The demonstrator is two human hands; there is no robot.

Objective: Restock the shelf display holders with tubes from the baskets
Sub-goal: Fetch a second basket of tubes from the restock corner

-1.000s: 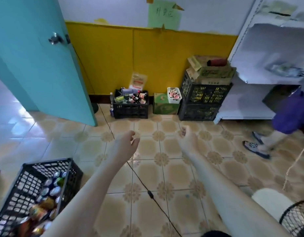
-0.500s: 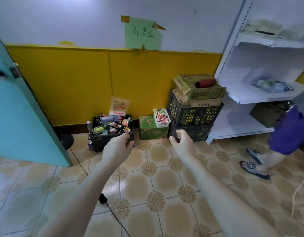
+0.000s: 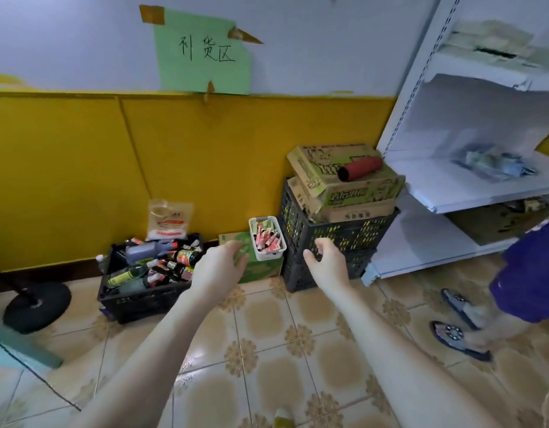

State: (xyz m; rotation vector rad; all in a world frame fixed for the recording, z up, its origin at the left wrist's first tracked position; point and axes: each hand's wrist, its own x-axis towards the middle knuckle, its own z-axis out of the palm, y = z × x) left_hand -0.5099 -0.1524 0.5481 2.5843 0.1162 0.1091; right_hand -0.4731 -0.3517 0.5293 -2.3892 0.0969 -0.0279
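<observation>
hands (image 3: 219,267) (image 3: 327,261) 2 | black crates (image 3: 143,299) (image 3: 328,230) (image 3: 298,273) 3 | white basket (image 3: 268,257) 1 | green carton (image 3: 261,268) 1 | sandals (image 3: 458,304) (image 3: 458,338) 2 | wall sign (image 3: 205,57) 1

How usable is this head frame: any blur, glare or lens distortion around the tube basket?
Head view: light is even, no glare; the white basket of tubes reads fairly sharp; wide-angle bending tilts the shelf unit; the packets on its shelf and the person in purple at the right edge are smeared.

Probably shop stockroom: shelving (image 3: 470,186), crates (image 3: 328,239).
</observation>
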